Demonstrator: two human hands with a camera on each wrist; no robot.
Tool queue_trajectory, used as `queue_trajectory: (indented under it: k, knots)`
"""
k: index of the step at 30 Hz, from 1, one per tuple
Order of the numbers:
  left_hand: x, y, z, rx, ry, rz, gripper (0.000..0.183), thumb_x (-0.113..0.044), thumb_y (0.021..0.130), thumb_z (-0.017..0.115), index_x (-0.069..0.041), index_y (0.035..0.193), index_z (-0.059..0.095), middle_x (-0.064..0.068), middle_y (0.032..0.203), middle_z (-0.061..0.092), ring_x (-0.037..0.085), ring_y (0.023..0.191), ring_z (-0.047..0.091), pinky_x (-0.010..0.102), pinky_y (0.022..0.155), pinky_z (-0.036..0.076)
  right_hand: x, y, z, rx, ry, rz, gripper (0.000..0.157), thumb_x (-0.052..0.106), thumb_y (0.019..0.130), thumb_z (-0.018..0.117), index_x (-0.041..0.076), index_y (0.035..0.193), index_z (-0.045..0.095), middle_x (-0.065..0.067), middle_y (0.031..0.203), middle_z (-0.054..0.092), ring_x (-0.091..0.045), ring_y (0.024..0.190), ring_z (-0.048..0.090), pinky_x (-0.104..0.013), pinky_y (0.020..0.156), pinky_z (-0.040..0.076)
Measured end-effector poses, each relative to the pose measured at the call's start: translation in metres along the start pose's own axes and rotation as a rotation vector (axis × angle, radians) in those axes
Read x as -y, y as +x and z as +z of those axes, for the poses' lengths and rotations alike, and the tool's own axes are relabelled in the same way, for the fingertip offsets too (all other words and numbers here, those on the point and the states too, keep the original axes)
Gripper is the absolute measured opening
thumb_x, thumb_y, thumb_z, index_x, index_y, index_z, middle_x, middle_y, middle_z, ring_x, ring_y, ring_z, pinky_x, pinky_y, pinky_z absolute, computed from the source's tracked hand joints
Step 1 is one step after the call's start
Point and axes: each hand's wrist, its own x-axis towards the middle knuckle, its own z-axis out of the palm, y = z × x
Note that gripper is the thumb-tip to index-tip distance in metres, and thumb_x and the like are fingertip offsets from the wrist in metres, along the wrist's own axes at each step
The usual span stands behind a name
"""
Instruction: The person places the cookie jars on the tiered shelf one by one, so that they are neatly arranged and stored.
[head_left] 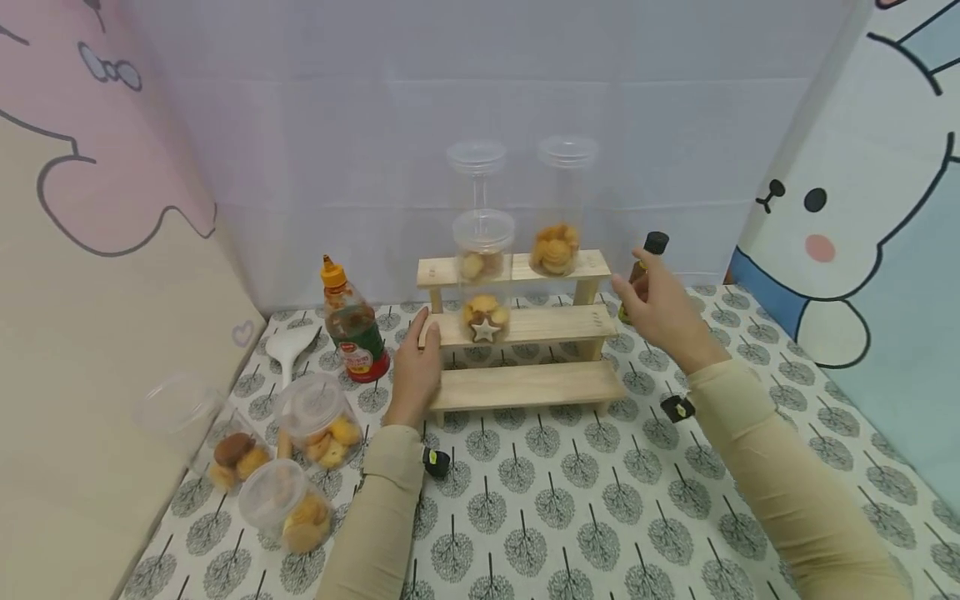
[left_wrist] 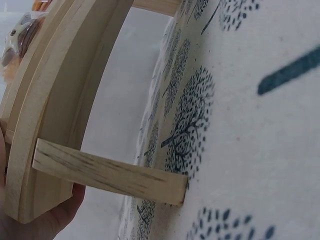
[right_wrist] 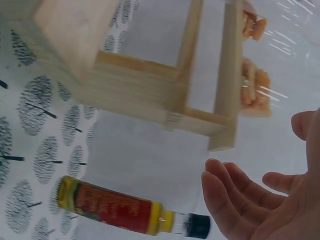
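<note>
A three-step wooden shelf (head_left: 532, 385) stands on the table. My left hand (head_left: 415, 379) grips the left end of its middle step; in the left wrist view, fingers (left_wrist: 62, 212) curl beneath the board. One clear jar of cookies (head_left: 484, 317) stands on the middle step. Behind it, partly hidden, another jar (head_left: 477, 158) is on the top step, with a third jar (head_left: 555, 250) to its right. My right hand (head_left: 666, 312) is beside the shelf's right end with nothing in it. The right wrist view shows its fingers (right_wrist: 220, 195) apart from a red-labelled bottle (right_wrist: 117, 207) with a dark cap.
Several clear cookie jars (head_left: 330, 429) lie tilted at the left, over the handle of a white spoon-like utensil (head_left: 291, 343). A sauce bottle (head_left: 358, 337) with an orange cap stands left of the shelf. A patterned cloth (head_left: 555, 508) covers the table; curtains hang behind and beside it.
</note>
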Motion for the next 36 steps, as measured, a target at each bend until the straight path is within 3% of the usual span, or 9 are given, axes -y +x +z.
queue_trajectory:
  k: [4, 8, 14, 18, 22, 30, 36]
  knots:
    - [0.000, 0.001, -0.003, -0.010, -0.006, -0.002, 0.052, -0.063, 0.101, 0.034, -0.050, 0.151, 0.031, 0.004, 0.156, 0.041, 0.031, 0.126, 0.053, 0.054, 0.107, 0.041, -0.024, 0.003, 0.027, 0.040, 0.033, 0.072, 0.084, 0.064, 0.100, 0.032, 0.009, 0.160, 0.012, -0.025, 0.126, 0.055, -0.041, 0.109, 0.058, -0.057, 0.086, 0.048]
    - [0.001, 0.002, -0.004, -0.001, -0.008, 0.009, 0.052, -0.064, 0.101, 0.033, -0.050, 0.151, 0.030, 0.005, 0.156, 0.041, 0.032, 0.113, 0.058, 0.053, 0.101, 0.044, -0.036, 0.003, 0.050, 0.088, 0.079, 0.091, 0.081, 0.064, 0.101, 0.030, 0.013, 0.161, 0.011, -0.028, 0.128, 0.056, -0.044, 0.107, 0.061, -0.058, 0.086, 0.049]
    - [0.004, 0.002, -0.001, 0.004, 0.020, 0.011, 0.052, -0.061, 0.102, 0.034, -0.046, 0.152, 0.031, 0.006, 0.156, 0.041, 0.032, 0.120, 0.057, 0.054, 0.104, 0.043, -0.047, -0.001, 0.074, 0.081, 0.116, 0.077, 0.072, 0.061, 0.102, 0.030, 0.023, 0.161, 0.017, -0.029, 0.130, 0.058, -0.046, 0.113, 0.059, -0.063, 0.095, 0.046]
    - [0.006, 0.002, 0.001, -0.003, 0.029, 0.016, 0.053, -0.062, 0.102, 0.034, -0.046, 0.152, 0.033, 0.003, 0.157, 0.040, 0.030, 0.129, 0.052, 0.053, 0.108, 0.041, -0.051, -0.001, 0.080, 0.049, 0.132, 0.074, 0.067, 0.059, 0.103, 0.031, 0.024, 0.161, 0.022, -0.028, 0.150, 0.042, -0.051, 0.130, 0.046, -0.068, 0.106, 0.034]
    - [0.005, 0.002, 0.002, -0.015, 0.037, 0.028, 0.052, -0.060, 0.103, 0.034, -0.044, 0.152, 0.034, 0.002, 0.157, 0.040, 0.031, 0.136, 0.047, 0.053, 0.111, 0.038, -0.053, -0.001, 0.083, 0.040, 0.145, 0.081, 0.066, 0.058, 0.104, 0.030, 0.024, 0.160, 0.024, -0.023, 0.158, 0.032, -0.052, 0.137, 0.036, -0.069, 0.110, 0.028]
    - [0.003, -0.001, 0.002, -0.015, 0.054, 0.036, 0.052, -0.061, 0.102, 0.034, -0.045, 0.152, 0.034, 0.003, 0.156, 0.042, 0.032, 0.134, 0.049, 0.055, 0.110, 0.039, -0.056, -0.005, 0.086, 0.026, 0.187, 0.103, 0.066, 0.062, 0.102, 0.031, 0.030, 0.159, 0.027, -0.019, 0.159, 0.031, -0.050, 0.141, 0.032, -0.068, 0.112, 0.024]
    - [0.001, -0.001, 0.000, -0.014, 0.085, 0.032, 0.054, -0.062, 0.102, 0.033, -0.044, 0.153, 0.032, 0.005, 0.157, 0.040, 0.033, 0.141, 0.041, 0.056, 0.113, 0.035, -0.055, -0.003, 0.088, 0.014, 0.191, 0.103, 0.063, 0.060, 0.103, 0.032, 0.031, 0.158, 0.029, -0.019, 0.158, 0.035, -0.048, 0.141, 0.034, -0.066, 0.113, 0.026]
